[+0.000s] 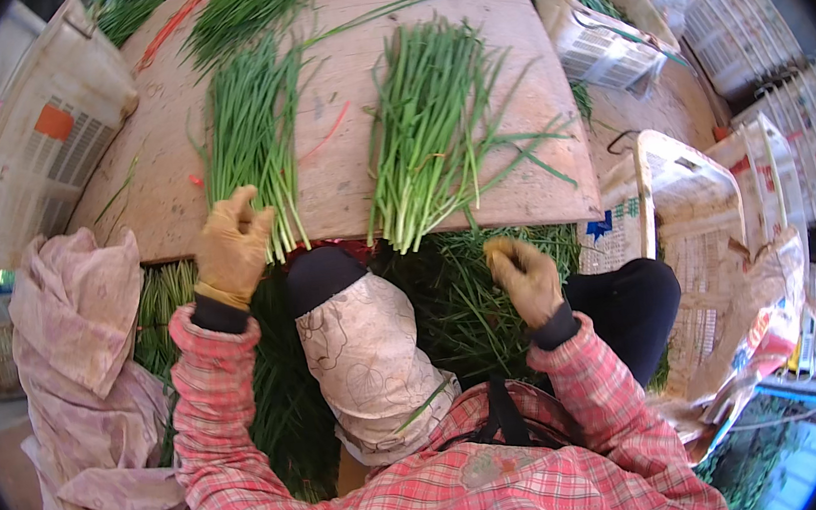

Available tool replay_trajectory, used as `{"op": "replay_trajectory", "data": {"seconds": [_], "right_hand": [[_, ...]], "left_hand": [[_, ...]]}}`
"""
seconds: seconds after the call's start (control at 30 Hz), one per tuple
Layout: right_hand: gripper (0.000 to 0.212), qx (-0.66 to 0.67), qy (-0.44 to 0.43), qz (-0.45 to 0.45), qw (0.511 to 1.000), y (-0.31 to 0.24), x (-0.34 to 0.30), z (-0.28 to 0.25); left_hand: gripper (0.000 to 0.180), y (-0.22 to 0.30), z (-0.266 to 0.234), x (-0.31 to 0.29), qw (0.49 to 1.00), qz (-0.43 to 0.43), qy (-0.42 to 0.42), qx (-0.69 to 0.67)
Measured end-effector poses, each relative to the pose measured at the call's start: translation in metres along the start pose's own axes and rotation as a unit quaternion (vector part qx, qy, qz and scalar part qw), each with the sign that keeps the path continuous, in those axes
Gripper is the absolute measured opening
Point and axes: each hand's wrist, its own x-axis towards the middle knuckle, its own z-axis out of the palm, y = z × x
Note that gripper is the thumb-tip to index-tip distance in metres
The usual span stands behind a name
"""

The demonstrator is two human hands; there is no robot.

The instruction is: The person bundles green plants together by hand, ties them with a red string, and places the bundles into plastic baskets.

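Note:
My left hand [234, 245], in a yellowish glove, is at the table's front edge beside the pale stem ends of a bunch of long green chives [252, 122]. Its fingers are bent but apart, with nothing visible between them. To the right lies a second chive bunch [428, 122], its stem ends reaching the edge and some leaves splayed out rightward. My right hand [529, 279], also gloved, hangs below the edge above a heap of loose chives [469, 303]. Its fingers are curled in; whatever they may hold is hidden.
More chives [254, 6] and red ties [176, 25] lie farther back on the wooden table [341, 192]. White plastic crates [61, 123] stand at left and right, including a nearby crate [701, 262]. A stained cloth [91, 392] drapes at my left.

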Motion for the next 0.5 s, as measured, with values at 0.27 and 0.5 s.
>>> {"op": "replay_trajectory", "data": {"seconds": [0.27, 0.5], "right_hand": [[0.038, -0.234, 0.135, -0.108, 0.957, -0.052, 0.075, 0.040], [0.050, 0.051, 0.051, -0.127, 0.989, -0.040, 0.055, 0.072]], "left_hand": [[0.098, 0.093, 0.114, 0.005, 0.985, 0.060, -0.127, 0.101], [0.042, 0.112, 0.163, -0.013, 0.897, 0.000, -0.147, -0.417]]}}
